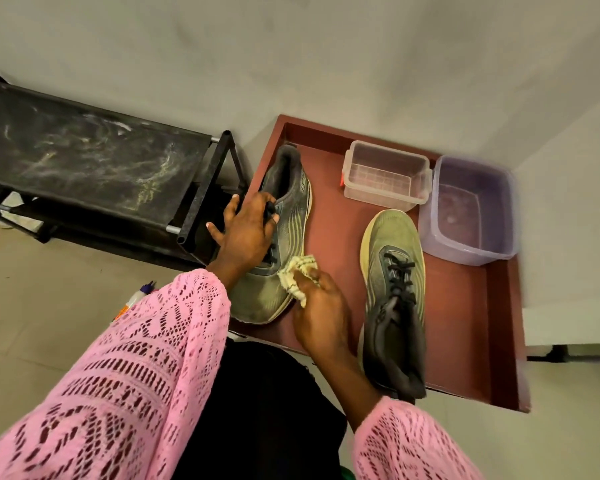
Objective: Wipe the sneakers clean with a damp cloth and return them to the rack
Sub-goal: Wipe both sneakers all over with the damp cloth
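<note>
Both hands work on the nearer-left sneaker [278, 244], which lies on the red worktop [465, 323] beside the black shoe rack [94, 161]. Left hand [246, 230] rests over the laces, fingers curled around the tongue, thumb and little finger splayed. Right hand [317, 306] grips a bunched yellowish cloth [298, 275], pressing it against the shoe's toe side. A second sneaker [394, 289] stands apart to the right, heel toward the person. Behind it sit a clear plastic box [385, 174], seemingly empty, and a purple tub [468, 209] touching it; whether the tub holds water is hard to tell. Pink knit sleeves [136, 375] hide the forearms.
</note>
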